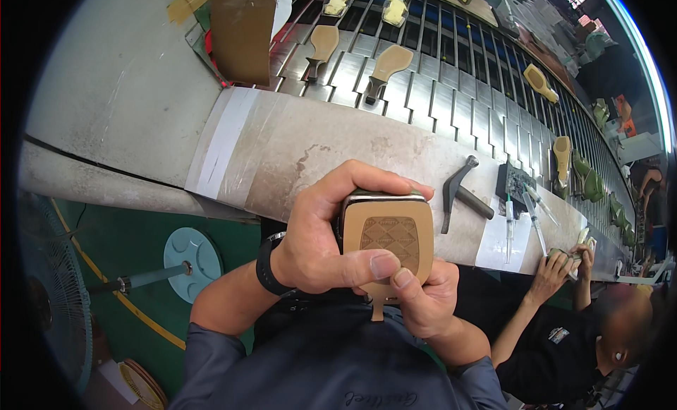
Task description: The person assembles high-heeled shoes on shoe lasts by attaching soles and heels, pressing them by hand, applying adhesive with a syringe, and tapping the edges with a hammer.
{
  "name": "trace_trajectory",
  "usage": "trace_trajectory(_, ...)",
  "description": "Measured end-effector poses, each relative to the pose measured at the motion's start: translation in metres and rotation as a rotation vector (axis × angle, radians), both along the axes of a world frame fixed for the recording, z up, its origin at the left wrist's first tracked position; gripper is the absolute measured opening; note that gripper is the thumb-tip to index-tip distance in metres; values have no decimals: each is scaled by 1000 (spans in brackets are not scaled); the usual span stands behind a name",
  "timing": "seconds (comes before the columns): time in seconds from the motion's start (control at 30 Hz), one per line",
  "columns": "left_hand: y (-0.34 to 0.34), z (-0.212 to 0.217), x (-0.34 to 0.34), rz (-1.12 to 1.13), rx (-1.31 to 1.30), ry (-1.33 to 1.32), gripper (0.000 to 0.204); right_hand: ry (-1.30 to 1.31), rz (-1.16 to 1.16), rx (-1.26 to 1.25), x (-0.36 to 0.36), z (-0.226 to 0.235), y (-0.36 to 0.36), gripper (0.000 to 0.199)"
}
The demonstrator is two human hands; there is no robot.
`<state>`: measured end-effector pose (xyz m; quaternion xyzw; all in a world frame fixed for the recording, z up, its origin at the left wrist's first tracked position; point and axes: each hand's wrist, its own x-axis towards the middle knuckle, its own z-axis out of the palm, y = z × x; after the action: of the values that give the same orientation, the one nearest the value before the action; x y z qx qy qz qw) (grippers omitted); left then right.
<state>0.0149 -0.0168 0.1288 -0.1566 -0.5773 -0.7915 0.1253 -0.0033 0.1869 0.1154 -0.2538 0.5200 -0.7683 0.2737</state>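
Tan sole (386, 211), brown diamond-patterned patch (391, 235)

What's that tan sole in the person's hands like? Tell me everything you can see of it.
The sole is tan and smooth-looking, its material uncertain, with a broad, squared front narrowing to a slim strip. A darker brown patch with a diamond pattern fills much of the broad part. It is held above the person's lap, patterned face up toward the camera, slim end toward the body. The left hand grips its side; both thumbs rest on its face, the right hand near the narrowing.
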Motion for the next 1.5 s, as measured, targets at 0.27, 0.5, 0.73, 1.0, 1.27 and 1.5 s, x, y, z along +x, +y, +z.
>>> trace_trajectory(0.27,-3,-1,1,-7,-3,3,70,4,-10,33,2,-3,-2,30)
trace_trajectory(0.5,-7,-1,3,-22,19,-5,69,25,3,45,1,1,-7,28)
trace_trajectory(0.73,-13,-3,4,-39,3,7,70,45,-15,39,4,1,-13,28)
trace_trajectory(1.0,-11,26,14,24,26,-182,48,-51,47,157,7,3,-11,30)
trace_trajectory(1.27,-29,10,-35,-65,396,-294,67,-311,55,136,-42,18,-23,44)
trace_trajectory(1.5,-30,3,-50,-8,268,-184,50,-232,63,57,-63,10,-25,39)
